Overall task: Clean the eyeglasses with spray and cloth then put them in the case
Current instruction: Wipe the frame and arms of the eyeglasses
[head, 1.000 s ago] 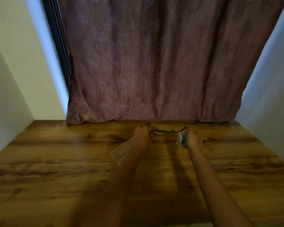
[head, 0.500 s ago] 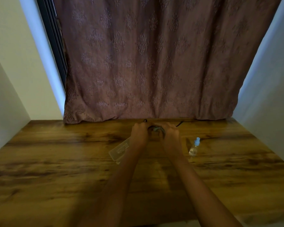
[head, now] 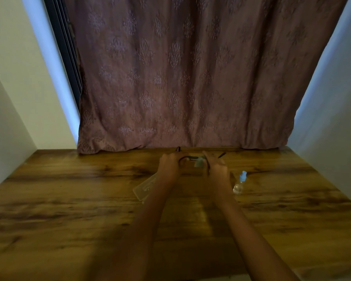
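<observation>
**Left hand [head: 170, 162], right hand [head: 216, 166]: both engaged, wiping stage**

Left hand: fingers curled round the left end of the thin dark-framed eyeglasses [head: 190, 158]; right hand: fingers pinching a small grey-green cleaning cloth [head: 199, 163] against the frame's right half, the lens itself hidden.

Eyeglasses: held between the two hands near the 12 o'clock edge of the brown wood-grain table [head: 69, 199]; long axis runs 9 to 3 o'clock; temples unfolded, tips pointing to 12 o'clock at the mauve patterned curtain [head: 180, 78].

Flat translucent plastic case [head: 144, 188]: on the table at 7 o'clock of the left hand, partly under that forearm; long axis slants 7 to 1 o'clock; lid open or closed cannot be told.

Small clear spray bottle with pale blue cap [head: 239, 184]: on the table at 4 o'clock of the right hand, near but untouched.

Assessment: wiping appears under way; casing not yet done. The case lies on the left hand's side, so that hand is nearer; the temples would likely need folding, and the frame's 9-to-3 axis turning to match the case's slant.
</observation>
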